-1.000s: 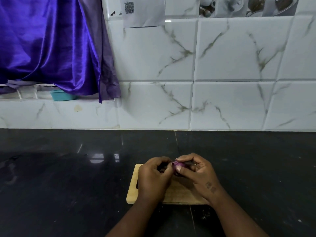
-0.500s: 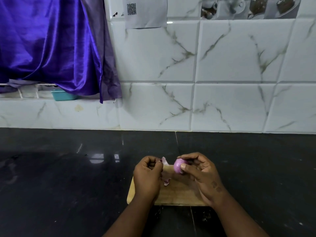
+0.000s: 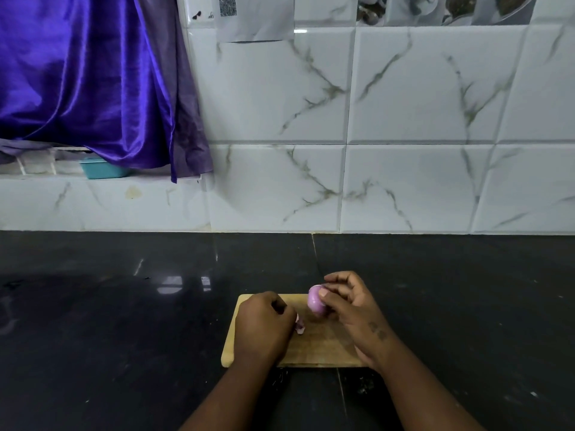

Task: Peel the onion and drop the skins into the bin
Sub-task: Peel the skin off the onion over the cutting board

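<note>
A small pink-purple onion (image 3: 315,301), mostly bare of skin, is held by the fingertips of my right hand (image 3: 351,309) just above a small wooden cutting board (image 3: 320,346). My left hand (image 3: 263,325) is closed low over the board's left part, with a scrap of onion skin (image 3: 299,325) sticking out from under its fingers. The two hands are apart by a short gap. No bin is in view.
The board lies on a black glossy counter (image 3: 124,306) against a white marble-pattern tiled wall (image 3: 404,119). A purple curtain (image 3: 87,79) hangs at the upper left over a ledge holding a teal tub (image 3: 102,169). Small crumbs lie before the board.
My hands were together over the onion; they have since drawn apart. My left hand pulled a piece of skin off and moved down-left, while my right hand kept the peeled onion.
</note>
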